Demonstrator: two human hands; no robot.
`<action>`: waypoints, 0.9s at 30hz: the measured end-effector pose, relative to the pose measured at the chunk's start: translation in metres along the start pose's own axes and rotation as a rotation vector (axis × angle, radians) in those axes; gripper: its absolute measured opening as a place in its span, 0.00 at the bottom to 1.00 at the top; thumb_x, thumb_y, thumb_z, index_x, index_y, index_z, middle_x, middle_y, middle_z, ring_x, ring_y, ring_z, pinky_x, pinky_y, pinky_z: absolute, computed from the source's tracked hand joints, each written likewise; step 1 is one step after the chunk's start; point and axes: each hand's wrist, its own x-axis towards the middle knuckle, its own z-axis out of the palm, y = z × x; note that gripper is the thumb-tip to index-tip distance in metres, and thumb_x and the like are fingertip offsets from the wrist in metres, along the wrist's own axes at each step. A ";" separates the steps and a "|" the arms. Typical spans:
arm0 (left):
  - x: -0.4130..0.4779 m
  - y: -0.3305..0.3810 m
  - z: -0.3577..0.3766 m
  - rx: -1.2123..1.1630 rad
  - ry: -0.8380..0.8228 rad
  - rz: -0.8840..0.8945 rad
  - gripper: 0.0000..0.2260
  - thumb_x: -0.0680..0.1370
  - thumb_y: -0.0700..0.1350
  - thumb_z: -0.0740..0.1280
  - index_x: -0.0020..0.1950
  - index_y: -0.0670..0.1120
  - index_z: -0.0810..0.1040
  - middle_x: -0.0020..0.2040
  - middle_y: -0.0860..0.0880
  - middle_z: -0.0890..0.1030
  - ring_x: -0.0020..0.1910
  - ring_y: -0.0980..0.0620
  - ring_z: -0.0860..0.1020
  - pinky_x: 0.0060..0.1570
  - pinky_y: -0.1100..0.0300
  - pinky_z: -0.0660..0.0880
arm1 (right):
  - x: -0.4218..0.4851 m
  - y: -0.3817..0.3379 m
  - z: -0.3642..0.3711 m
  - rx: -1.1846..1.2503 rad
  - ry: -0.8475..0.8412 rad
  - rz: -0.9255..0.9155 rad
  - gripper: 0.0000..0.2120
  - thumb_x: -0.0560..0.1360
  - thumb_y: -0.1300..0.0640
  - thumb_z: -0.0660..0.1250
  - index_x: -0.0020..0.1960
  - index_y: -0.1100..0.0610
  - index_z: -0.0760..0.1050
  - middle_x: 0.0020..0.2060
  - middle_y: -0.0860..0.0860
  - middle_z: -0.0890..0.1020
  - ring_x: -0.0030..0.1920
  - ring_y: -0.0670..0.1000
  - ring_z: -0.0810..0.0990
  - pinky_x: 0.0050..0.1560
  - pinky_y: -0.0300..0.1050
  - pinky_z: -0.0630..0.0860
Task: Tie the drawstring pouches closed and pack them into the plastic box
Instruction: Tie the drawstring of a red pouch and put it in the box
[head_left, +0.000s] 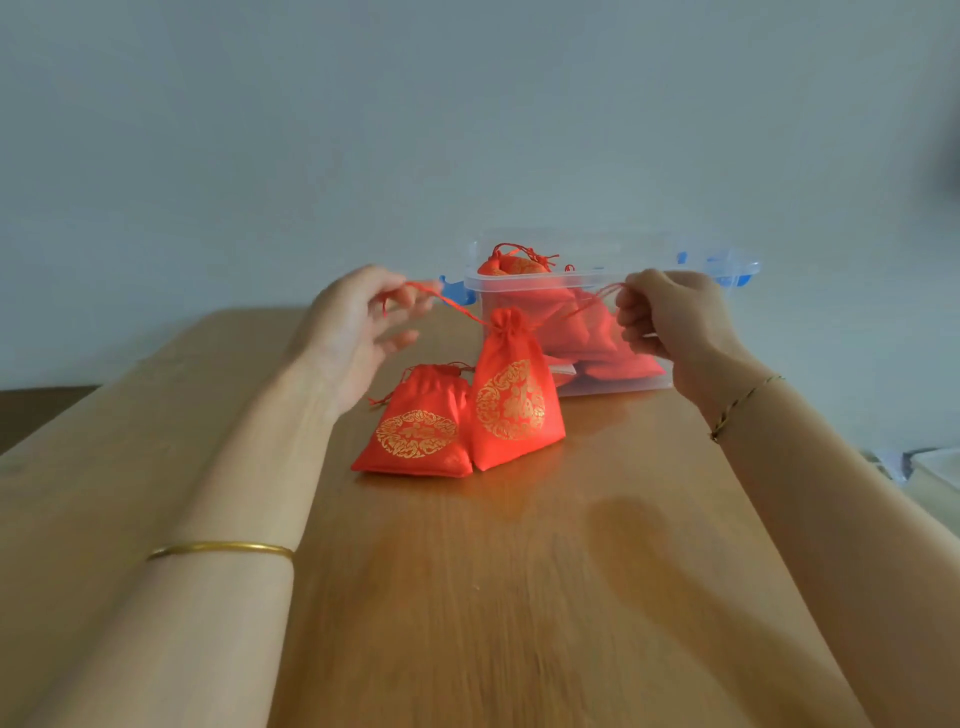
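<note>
Pouch (511, 395) — red, gold-printed, neck cinched — stands tilted on the wooden worktop (519, 597) against a second pouch (418, 431), before the clear box (613, 278) holding more, its cord (457, 306) pinched taut by left grip (358, 332) and right grip (670, 317) — pale wall (467, 130) behind.

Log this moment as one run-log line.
step: cinching upright pouch | left hand: pinches drawstring | right hand: pinches drawstring | second pouch: lying on table | plastic box: holds packed pouches

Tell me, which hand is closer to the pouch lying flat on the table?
Left. The left hand hovers just above the flat pouch, pinching a drawstring. The right hand is farther right, past the upright pouch, before the plastic box.
</note>
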 end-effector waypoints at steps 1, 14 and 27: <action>-0.003 0.006 0.006 -0.062 -0.059 0.029 0.14 0.77 0.41 0.56 0.32 0.47 0.68 0.47 0.47 0.83 0.51 0.52 0.80 0.46 0.60 0.71 | -0.004 -0.009 0.003 -0.027 -0.051 -0.054 0.15 0.75 0.62 0.58 0.30 0.59 0.71 0.17 0.47 0.72 0.18 0.45 0.68 0.22 0.33 0.65; -0.022 0.020 0.033 0.204 -0.271 0.143 0.04 0.73 0.36 0.67 0.46 0.39 0.78 0.28 0.47 0.73 0.26 0.55 0.72 0.32 0.62 0.74 | -0.038 -0.060 0.041 -0.219 -0.385 -0.428 0.16 0.77 0.60 0.60 0.30 0.57 0.72 0.28 0.51 0.75 0.29 0.49 0.72 0.31 0.38 0.70; -0.023 0.021 0.040 0.169 -0.251 0.104 0.05 0.76 0.39 0.64 0.42 0.41 0.79 0.28 0.52 0.76 0.25 0.60 0.71 0.29 0.67 0.74 | -0.028 -0.038 0.038 -0.267 -0.550 -0.084 0.19 0.81 0.48 0.52 0.40 0.57 0.73 0.34 0.54 0.76 0.30 0.48 0.73 0.34 0.40 0.71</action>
